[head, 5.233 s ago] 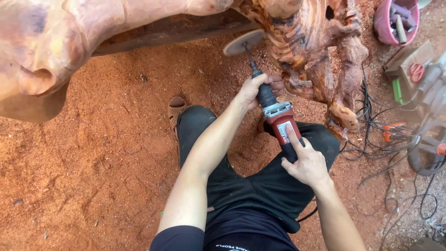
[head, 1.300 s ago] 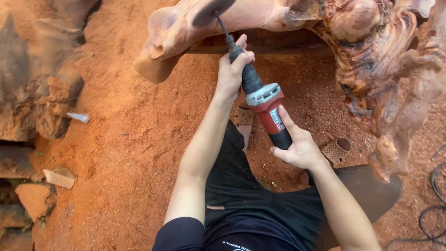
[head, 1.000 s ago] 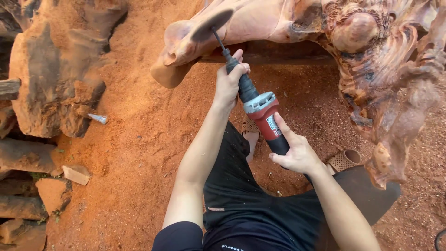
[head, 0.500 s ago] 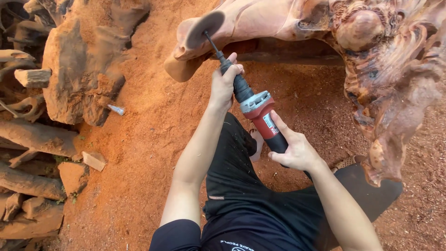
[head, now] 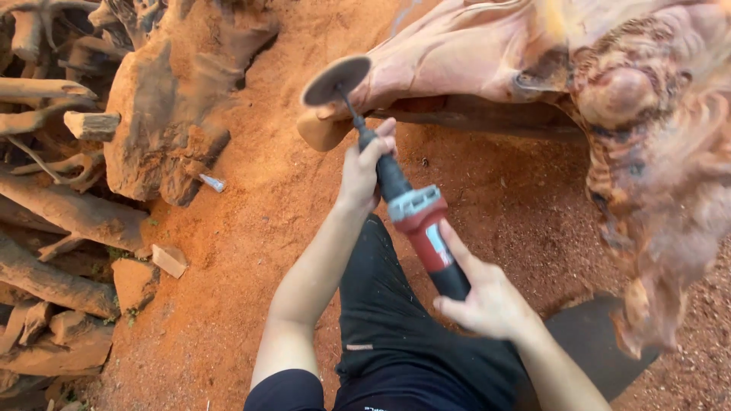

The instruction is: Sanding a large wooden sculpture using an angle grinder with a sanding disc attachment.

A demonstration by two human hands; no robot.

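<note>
I hold a red and black die grinder (head: 421, 225) with both hands. My left hand (head: 362, 169) grips its black neck near the shaft. My right hand (head: 487, 301) wraps the rear of the red body, index finger lying along it. A round grey sanding disc (head: 335, 79) sits on the long shaft's tip, against the blunt left end of a large reddish carved wood root (head: 487, 57). The gnarled right part of the root (head: 662, 183) is blurred.
Red sawdust covers the ground (head: 228, 251). A big rough stump (head: 164, 114) and stacked logs (head: 53, 221) lie at the left, with small wood offcuts (head: 169, 259) and a small grey tube (head: 212, 183) beside them. My black-trousered legs (head: 388, 320) are below.
The view has swung from the root's right side to its left end. Grinder and both hands went with it, and the disc now sits against the blunt end, a little lower in frame.
</note>
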